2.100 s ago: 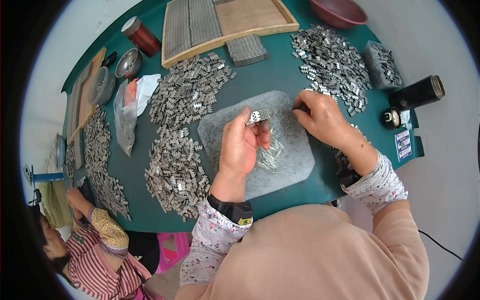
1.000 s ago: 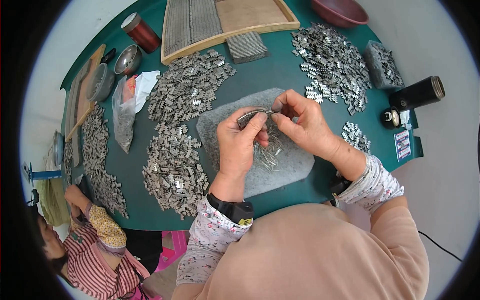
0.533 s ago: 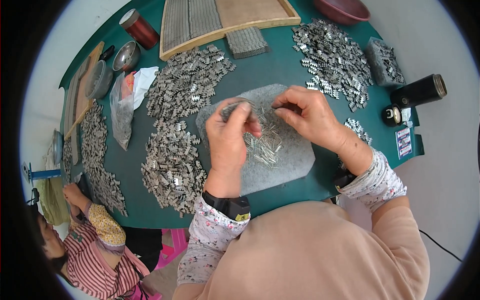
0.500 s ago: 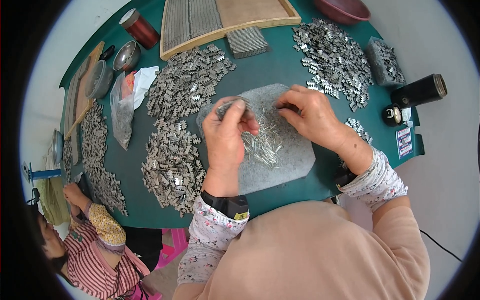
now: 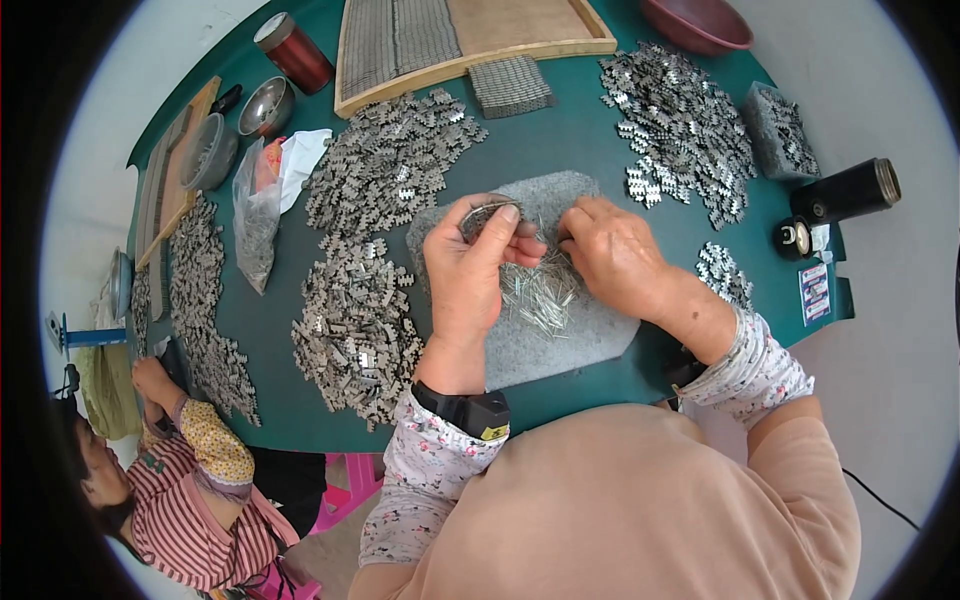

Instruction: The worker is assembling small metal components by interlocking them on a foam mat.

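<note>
My left hand (image 5: 466, 272) is closed around a strip of joined metal links (image 5: 485, 214), held between thumb and curled fingers above the grey mat. My right hand (image 5: 622, 258) is pinched just to its right, fingers bent down over the mat; its fingertips are partly hidden, and I cannot make out what they hold. Below and between both hands, a scatter of thin silvery pins (image 5: 543, 308) lies on the grey felt-like mat (image 5: 530, 368).
Heaps of toothed metal links (image 5: 360, 330) lie left of the mat, with another heap (image 5: 690, 130) at far right. A wooden tray (image 5: 530, 48), a block of joined links (image 5: 510, 87) and a black flask (image 5: 850, 190) stand around. Another person (image 5: 190, 480) works at lower left.
The whole view has shifted slightly. My right hand has come down and closer to my left hand, its fingers more bent. My left hand still holds the link strip.
</note>
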Available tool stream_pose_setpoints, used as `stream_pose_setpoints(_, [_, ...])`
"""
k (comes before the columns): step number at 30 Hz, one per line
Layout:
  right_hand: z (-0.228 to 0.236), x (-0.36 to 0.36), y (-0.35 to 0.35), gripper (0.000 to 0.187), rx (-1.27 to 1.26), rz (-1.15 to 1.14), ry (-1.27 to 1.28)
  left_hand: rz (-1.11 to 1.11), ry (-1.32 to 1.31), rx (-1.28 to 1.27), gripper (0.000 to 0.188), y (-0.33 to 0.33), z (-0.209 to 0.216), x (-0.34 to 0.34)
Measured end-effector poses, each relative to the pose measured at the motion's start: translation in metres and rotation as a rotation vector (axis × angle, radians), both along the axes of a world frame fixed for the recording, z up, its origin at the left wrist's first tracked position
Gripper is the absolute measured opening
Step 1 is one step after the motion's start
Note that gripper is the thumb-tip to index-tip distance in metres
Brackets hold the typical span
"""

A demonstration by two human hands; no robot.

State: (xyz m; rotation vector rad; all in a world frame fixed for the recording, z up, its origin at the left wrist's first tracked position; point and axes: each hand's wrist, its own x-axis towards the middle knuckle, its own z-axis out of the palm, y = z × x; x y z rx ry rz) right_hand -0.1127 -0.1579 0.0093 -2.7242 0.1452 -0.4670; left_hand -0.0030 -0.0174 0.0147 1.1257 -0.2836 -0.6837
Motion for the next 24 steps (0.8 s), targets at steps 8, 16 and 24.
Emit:
stream_pose_setpoints(8, [0.025, 0.0, -0.01, 0.015, 0.593, -0.001, -0.142, -0.071, -0.243, 0.007, 0.011, -0.003, -0.001, -0.011])
stream_pose_setpoints(16, [0.024, 0.007, -0.006, 0.01, 1.024, 0.072, -0.187, -0.123, -0.333, 0.04, 0.012, -0.005, 0.001, -0.016])
stream_pose_setpoints(24, [0.019, 0.007, -0.004, 0.01, 1.081, 0.072, -0.161, -0.124, -0.324, 0.043, 0.012, -0.006, 0.0, -0.017])
